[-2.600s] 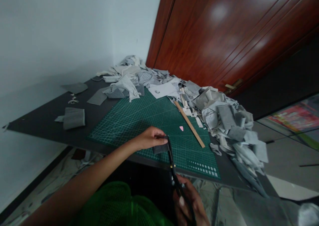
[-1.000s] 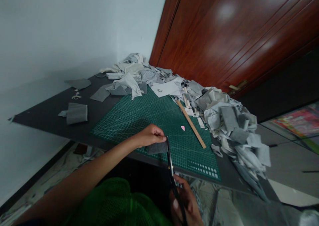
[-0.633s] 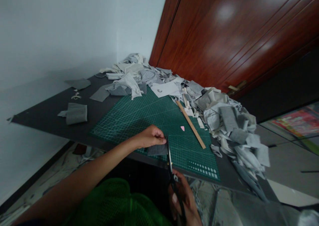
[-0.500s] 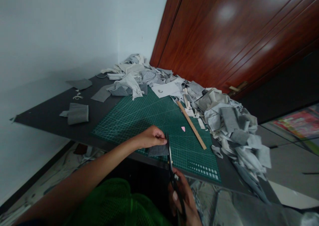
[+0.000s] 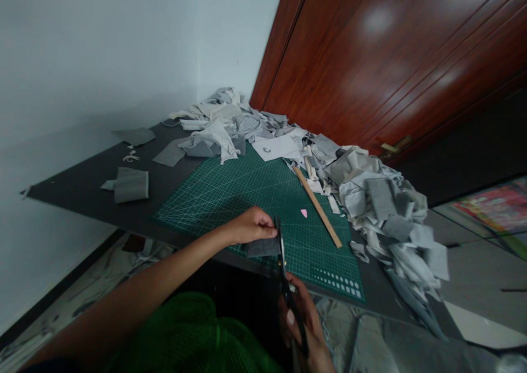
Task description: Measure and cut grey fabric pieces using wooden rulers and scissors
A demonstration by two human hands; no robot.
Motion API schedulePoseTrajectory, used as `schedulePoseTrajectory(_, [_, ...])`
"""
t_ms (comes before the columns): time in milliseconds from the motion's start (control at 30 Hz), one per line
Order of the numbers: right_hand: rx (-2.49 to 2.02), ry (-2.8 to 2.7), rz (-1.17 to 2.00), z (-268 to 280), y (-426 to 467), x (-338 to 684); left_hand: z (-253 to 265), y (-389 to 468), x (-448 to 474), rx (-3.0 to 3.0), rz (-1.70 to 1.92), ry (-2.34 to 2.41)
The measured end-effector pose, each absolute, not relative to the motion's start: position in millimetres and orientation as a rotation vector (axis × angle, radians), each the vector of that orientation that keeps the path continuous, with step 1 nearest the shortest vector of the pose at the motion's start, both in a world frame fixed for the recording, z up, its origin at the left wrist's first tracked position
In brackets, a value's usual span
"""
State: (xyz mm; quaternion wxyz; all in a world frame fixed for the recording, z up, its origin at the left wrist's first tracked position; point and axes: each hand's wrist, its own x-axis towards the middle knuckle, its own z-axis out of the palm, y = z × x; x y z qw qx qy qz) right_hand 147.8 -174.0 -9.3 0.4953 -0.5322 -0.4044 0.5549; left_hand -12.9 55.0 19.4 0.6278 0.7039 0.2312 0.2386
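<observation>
From my end, the piece of dark grey cloth is above the near edge of the green cutting mat; I can't tell whether its underside touches the mat. My left hand has its grip pinched on the upper right corner, thumb against fingers. My right hand is wrapped around the handles of the black scissors, blades pointing away from me, tips slightly parted, just beside the cloth's right edge. I can't make out how much lies between them.

I judge the cloth light and soft, apt to sag, not fragile. I'd hold it close to the blades, fingertips clear, so the edge stays taut.

Farther out on the mat lie a pink piece and a wooden ruler. Beyond, scrap fabric heaps along the back of the worktop.
</observation>
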Motion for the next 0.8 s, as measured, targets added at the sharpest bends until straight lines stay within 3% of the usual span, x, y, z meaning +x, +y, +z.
schedulePoseTrajectory(800, [-1.307,-0.841,1.346,-7,-180,137,20,56,-13,1.678,0.536,0.500])
